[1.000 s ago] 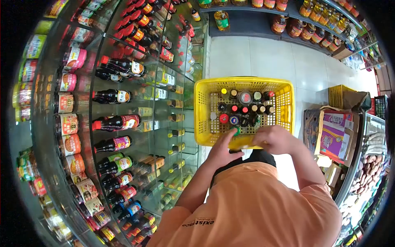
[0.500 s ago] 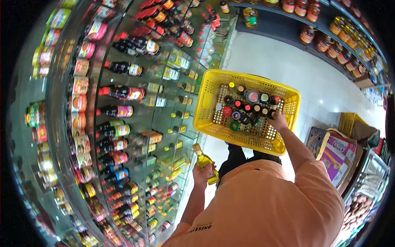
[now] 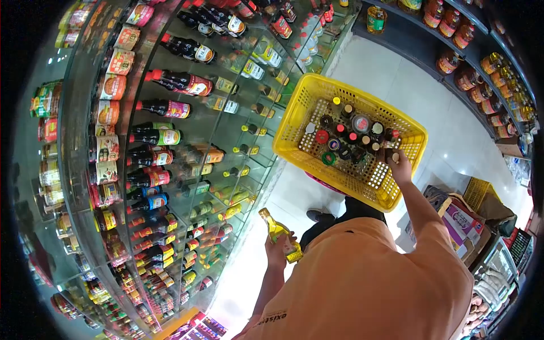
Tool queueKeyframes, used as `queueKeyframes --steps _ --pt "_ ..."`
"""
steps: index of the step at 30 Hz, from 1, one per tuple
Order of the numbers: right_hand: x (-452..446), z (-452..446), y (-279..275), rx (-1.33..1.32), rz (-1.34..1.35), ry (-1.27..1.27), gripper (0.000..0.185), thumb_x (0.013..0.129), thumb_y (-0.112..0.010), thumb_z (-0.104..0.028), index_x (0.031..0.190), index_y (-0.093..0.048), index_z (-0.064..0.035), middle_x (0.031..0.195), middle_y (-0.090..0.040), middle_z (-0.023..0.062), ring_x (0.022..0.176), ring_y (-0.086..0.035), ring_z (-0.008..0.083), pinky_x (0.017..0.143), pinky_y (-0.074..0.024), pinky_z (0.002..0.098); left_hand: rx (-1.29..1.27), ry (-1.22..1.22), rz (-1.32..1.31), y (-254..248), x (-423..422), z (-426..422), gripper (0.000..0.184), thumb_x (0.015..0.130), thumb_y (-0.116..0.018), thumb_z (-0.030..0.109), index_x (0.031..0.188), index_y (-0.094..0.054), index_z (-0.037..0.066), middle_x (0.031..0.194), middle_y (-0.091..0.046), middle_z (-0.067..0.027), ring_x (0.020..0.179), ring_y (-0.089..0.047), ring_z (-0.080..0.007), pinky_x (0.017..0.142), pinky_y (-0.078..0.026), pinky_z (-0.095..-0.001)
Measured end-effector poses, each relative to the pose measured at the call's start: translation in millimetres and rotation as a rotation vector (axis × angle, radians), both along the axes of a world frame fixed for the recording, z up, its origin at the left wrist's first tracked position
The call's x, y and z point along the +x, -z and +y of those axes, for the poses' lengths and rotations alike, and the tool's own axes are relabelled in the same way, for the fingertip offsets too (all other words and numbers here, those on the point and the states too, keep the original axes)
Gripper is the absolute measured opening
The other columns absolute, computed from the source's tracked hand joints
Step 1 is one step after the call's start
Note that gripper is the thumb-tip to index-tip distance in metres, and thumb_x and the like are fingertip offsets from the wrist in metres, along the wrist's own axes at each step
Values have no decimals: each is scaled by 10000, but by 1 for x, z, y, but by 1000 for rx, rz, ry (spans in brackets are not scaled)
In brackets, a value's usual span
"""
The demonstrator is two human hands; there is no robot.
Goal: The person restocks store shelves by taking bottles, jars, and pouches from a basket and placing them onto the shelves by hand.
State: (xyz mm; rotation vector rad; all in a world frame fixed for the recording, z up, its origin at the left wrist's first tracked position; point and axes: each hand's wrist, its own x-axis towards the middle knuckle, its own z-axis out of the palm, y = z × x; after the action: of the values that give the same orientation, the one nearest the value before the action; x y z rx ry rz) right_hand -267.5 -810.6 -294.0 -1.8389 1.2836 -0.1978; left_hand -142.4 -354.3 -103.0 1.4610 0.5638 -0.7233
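My left hand (image 3: 276, 249) is wrapped round a bottle of yellow liquid (image 3: 279, 233), held tilted beside my body at the lower middle. A yellow plastic basket (image 3: 328, 177) stands ahead, turned at an angle, with several upright bottles inside, their caps facing up. Inside its right end, my right hand (image 3: 400, 169) is closed on a dark bottle with a pale cap (image 3: 395, 157). Just beyond that hand stands a red-capped bottle (image 3: 391, 134). A green cap (image 3: 328, 158) and a red cap (image 3: 322, 136) show on the basket's left side.
Glass shelves (image 3: 198, 133) full of sauce bottles and jars run along the left. A dark shelf (image 3: 422, 42) with oil bottles curves round the upper right. Cardboard boxes (image 3: 462, 224) and a smaller yellow basket (image 3: 479, 191) are at the right.
Both hands were together at the basket's near edge. The left came away and holds the yellow bottle; the right moved to the basket's right end and closed on a dark bottle. The view has rotated.
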Motion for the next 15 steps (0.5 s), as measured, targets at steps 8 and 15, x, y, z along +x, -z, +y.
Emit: queueKeyframes --steps 8,15 --pt "-2 10 -129 33 -208 -80 295 876 -705 -80 1147 -618 -4 963 -715 98 889 -663 126 790 -549 318 -46 107 -55 10 15 6 332 965 -581 172 1239 -490 9 1035 -656 -212 856 -689 -317 693 -599 -437" --pt "-2 26 -190 273 -590 -144 319 945 -646 -110 1238 -576 -3 1198 -637 78 1093 -596 154 959 -477 319 -153 78 -25 3 25 24 375 913 -623 108 1248 -494 -3 1053 -671 -215 881 -695 -313 733 -585 -436"
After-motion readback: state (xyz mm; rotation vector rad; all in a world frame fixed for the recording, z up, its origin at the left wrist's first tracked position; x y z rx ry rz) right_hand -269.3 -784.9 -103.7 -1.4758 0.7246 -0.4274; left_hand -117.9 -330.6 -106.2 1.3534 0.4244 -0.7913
